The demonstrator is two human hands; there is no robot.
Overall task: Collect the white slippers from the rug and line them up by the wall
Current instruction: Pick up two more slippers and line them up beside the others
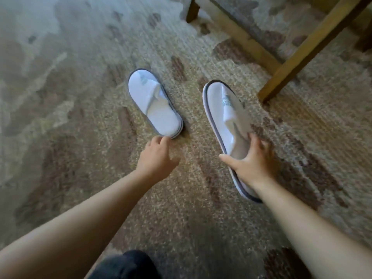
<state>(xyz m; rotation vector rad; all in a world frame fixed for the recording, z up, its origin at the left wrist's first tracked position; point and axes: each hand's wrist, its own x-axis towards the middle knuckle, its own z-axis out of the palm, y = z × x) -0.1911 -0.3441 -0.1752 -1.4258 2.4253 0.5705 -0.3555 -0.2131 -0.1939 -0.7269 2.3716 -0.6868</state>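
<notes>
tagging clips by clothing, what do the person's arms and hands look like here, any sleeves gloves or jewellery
Both forearms are bare from the frame's bottom edge to the wrist, with no sleeve in view. The left hand and right hand wear no gloves, and no watch, bracelet or ring can be made out, though the picture is somewhat soft.

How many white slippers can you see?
2. One flat white fabric slipper with a grey edge lies on the patterned rug, by the left hand's fingertips. The other is gripped in the right hand. More may be out of view.
</notes>
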